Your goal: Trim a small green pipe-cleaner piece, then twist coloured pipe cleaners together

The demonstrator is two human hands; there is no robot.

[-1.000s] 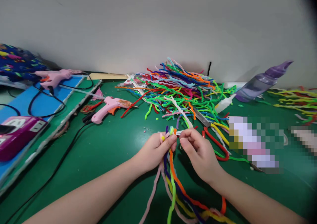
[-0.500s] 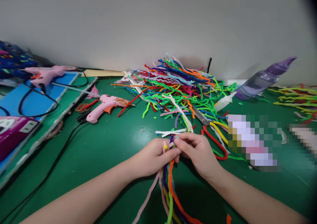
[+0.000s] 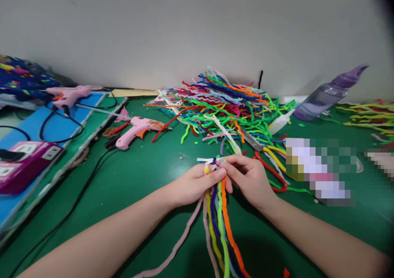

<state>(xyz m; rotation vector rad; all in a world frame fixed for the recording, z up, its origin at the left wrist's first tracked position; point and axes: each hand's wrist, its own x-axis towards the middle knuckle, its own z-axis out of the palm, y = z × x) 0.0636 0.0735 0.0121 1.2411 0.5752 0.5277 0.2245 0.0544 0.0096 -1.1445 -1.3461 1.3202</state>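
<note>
Green matting (image 3: pixel 132 179) covers the worktable, which runs up to a plain pale wall. Near the front edge, the left hand (image 3: pixel 193 183) is closed around the top ends of a bunch of pipe cleaners (image 3: pixel 219 220) in pink, yellow, purple, green and orange, whose loose lengths hang down toward the camera. The right hand (image 3: pixel 248 178) meets it from the other side, thumb and fingertips (image 3: pixel 224 168) pinched on the same tips, so both hands touch at the bundle's head. Just behind the knuckles lies a short white strip (image 3: pixel 205 160). Farther back sits a big tangled heap of coloured pipe cleaners (image 3: pixel 226 105), with red-handled scissors (image 3: pixel 268 172) lying at its right edge. A pink glue gun (image 3: pixel 138 131) lies to the left of the heap, its black cord (image 3: pixel 76 200) trailing across the mat, and a second pink glue gun (image 3: pixel 72 94) rests on a blue board (image 3: pixel 24 130) beside a magenta power strip (image 3: pixel 24 163). A purple bottle (image 3: pixel 329 94) lies tipped at the far right, near a small white bottle (image 3: pixel 280 124).
</note>
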